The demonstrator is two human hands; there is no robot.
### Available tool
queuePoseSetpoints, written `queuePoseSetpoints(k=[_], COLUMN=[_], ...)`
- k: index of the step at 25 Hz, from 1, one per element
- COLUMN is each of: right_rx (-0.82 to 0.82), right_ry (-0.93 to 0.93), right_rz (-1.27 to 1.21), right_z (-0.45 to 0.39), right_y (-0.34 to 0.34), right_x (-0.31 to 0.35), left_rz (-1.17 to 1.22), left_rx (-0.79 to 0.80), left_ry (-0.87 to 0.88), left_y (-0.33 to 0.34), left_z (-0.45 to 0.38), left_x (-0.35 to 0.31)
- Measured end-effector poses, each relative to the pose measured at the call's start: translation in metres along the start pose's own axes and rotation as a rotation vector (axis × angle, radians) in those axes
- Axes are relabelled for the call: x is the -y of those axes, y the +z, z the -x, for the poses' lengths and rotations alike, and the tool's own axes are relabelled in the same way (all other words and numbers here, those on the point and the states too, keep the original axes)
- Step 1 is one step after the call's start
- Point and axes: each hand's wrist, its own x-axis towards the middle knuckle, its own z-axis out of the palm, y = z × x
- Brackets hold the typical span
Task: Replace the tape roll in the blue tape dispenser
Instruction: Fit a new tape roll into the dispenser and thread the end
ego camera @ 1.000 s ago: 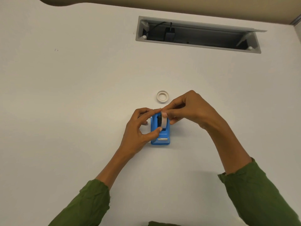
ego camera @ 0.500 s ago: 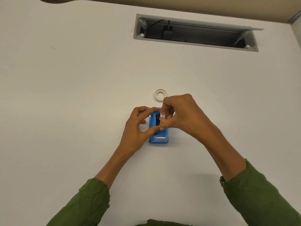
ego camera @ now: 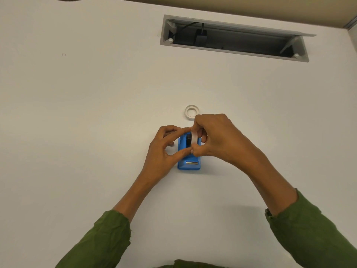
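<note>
I see a plain white table with an open cable tray recessed at its far edge, and bare surface on every side. One blue tape dispenser sits mid-table. My right hand pinches one tape roll upright over it; my left hand grips the dispenser's left side. One empty core lies just beyond.

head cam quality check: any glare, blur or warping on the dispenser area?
Head view: soft even light, no glare on the white table; faint shadows beside the blue tape dispenser and under the forearms; the tape roll between both hands looks slightly soft; wide-angle bending shows along the cable tray and table edge.
</note>
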Motion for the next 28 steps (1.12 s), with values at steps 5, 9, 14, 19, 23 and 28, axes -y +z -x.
queuePoseSetpoints(k=[5, 9, 14, 19, 23, 28], right_rx=[-0.074, -0.110, -0.137, -0.143, -0.172, -0.255], right_ry=[0.007, 0.042, 0.120, 0.204, 0.246, 0.294], right_rz=[-0.096, -0.363, -0.581, -0.883, -1.025, -1.094], right_z=[-0.007, -0.013, -0.007, -0.007, -0.008, -0.012], right_y=[0.000, 0.001, 0.018, 0.032, 0.040, 0.046], right_x=[-0.003, -0.017, -0.038, -0.039, -0.033, -0.029], left_rz=[0.000, 0.025, 0.032, 0.031, 0.032, 0.039], left_rx=[-0.004, -0.023, -0.051, -0.037, -0.031, -0.020], left_ry=[-0.008, -0.053, -0.084, -0.081, -0.079, -0.055], left_y=[0.000, 0.001, 0.001, 0.002, 0.001, 0.001], left_z=[0.000, 0.001, 0.000, 0.001, 0.000, 0.001], left_x=[-0.003, -0.006, -0.008, -0.006, -0.005, -0.006])
